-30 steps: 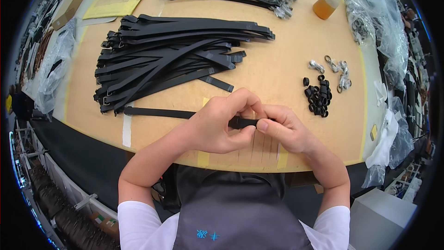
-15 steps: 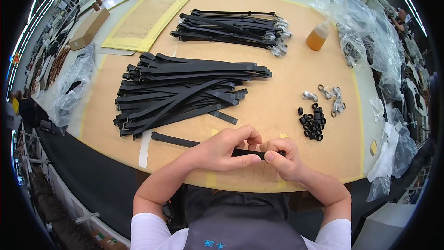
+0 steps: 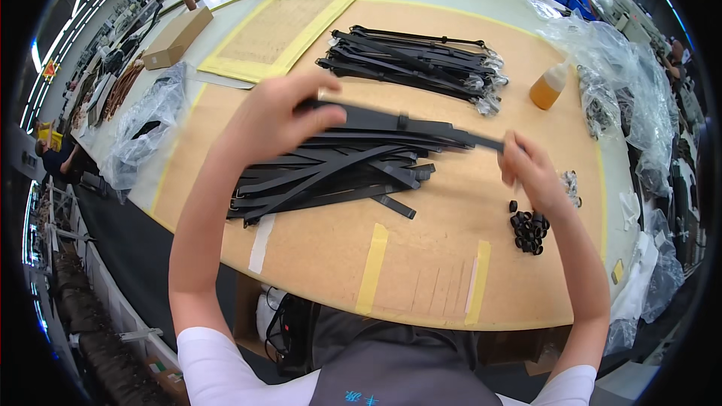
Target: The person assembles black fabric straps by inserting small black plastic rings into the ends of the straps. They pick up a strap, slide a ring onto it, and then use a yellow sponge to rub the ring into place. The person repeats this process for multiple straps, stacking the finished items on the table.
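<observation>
A black strap is stretched across the table between my hands, over a pile of similar black straps. My left hand, blurred by motion, pinches its left end between thumb and fingers. Closed round its other end is my right hand. A small dark loop shows partway along the strap. Near my right forearm lies a heap of small black loops, with shiny metal fittings partly hidden behind the arm.
Farther back lies a second bundle of black straps, its ends wrapped in clear plastic. A bottle of amber liquid, a yellow-edged board and a cardboard box stand or lie beyond. Plastic bags crowd the right. Another person is far left.
Both hands have lifted away from the table's front edge with the strap and spread apart, the left up and leftward, the right up and rightward. The strap now spans above the pile.
</observation>
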{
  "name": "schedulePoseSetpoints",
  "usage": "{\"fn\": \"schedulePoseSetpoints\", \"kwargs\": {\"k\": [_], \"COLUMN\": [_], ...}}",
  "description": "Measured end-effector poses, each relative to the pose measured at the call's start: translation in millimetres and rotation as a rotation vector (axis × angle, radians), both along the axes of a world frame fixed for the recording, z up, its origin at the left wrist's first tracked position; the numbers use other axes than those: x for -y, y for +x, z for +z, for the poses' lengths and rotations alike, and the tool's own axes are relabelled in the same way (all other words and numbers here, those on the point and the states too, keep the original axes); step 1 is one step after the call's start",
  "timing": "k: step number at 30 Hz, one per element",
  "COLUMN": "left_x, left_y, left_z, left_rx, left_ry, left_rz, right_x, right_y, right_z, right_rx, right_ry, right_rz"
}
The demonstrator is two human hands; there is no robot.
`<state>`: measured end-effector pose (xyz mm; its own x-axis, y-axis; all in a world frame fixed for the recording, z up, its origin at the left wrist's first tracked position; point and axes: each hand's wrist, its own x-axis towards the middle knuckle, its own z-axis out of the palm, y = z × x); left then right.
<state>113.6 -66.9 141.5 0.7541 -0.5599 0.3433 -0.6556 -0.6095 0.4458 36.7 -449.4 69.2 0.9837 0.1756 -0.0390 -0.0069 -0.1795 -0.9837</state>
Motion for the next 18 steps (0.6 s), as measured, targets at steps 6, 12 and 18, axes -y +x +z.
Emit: {"fn": "schedulePoseSetpoints", "kwargs": {"k": [6, 12, 18], "left_x": [55, 58, 54], "left_y": [49, 10, -1], "left_z": [-49, -99, -112], "left_rx": [0.288, -0.102, -0.020], "left_ry": [0.031, 0.231, 0.240], "left_rz": [-0.071, -0.070, -0.065], "right_x": [26, 1, -45], "right_y": [132, 99, 47], "right_z": [-52, -68, -56], "right_rx": [0.279, 0.574, 0.748], "right_ry": [-0.543, -0.537, -0.620], "right_rz": [-0.199, -0.250, 0.084]}}
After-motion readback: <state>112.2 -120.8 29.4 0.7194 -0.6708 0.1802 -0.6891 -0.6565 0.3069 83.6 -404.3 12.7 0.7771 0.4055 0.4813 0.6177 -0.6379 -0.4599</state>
